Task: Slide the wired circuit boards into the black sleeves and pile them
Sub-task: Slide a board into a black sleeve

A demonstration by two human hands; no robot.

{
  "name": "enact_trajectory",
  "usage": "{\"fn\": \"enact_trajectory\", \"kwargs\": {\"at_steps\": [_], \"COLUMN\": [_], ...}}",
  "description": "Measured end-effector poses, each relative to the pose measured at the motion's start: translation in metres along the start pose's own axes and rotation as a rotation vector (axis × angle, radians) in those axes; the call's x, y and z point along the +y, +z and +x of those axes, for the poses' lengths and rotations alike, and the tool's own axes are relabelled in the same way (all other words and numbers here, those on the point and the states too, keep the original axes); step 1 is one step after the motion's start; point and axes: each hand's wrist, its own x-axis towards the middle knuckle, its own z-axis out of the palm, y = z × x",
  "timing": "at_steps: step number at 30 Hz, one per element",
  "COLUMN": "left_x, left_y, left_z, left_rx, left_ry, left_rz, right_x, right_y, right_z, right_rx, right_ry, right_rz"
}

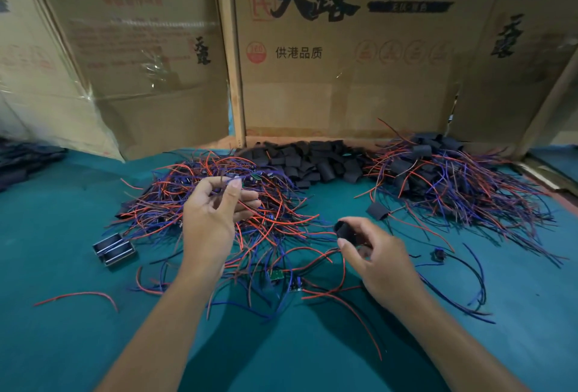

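A tangle of red and blue wired circuit boards [200, 197] lies on the teal table, left of centre. My left hand [212, 213] is raised above it, fingers curled around some thin wires pulled from the heap. My right hand [375, 254] pinches one black sleeve [344, 230] between thumb and fingers, held just above the table. Loose empty black sleeves [312, 160] are heaped at the back centre. A pile of sleeved boards [438, 172] with trailing wires sits at the back right. Two small green boards [276, 275] lie between my hands.
Cardboard boxes [344, 63] wall off the back of the teal table [62, 329]. Two small metal-framed parts [114, 249] sit at the left of the tangle. A stray red wire [78, 296] lies near left, and a black connector with wires [439, 254] lies right.
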Motion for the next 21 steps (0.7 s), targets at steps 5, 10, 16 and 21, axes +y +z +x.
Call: {"fn": "enact_trajectory", "kwargs": {"at_steps": [5, 10, 16, 21], "left_x": [0.000, -0.002, -0.006, -0.005], "left_y": [0.002, 0.003, 0.002, 0.001], "left_z": [-0.003, -0.005, -0.004, -0.006], "left_rx": [-0.065, -0.089, -0.104, -0.069], "left_ry": [0.042, 0.066, 0.083, 0.163], "left_rz": [0.060, 0.069, 0.081, 0.164], "right_x": [-0.010, -0.013, -0.019, -0.023], "right_y": [-0.006, -0.009, -0.012, -0.016], "right_z": [0.000, -0.001, -0.003, -0.005], "right_rx": [-0.010, -0.065, -0.099, 0.022], "right_ry": [-0.184, -0.244, -0.292, -0.251], "right_rz": [-0.144, -0.234, -0.265, -0.256]}}
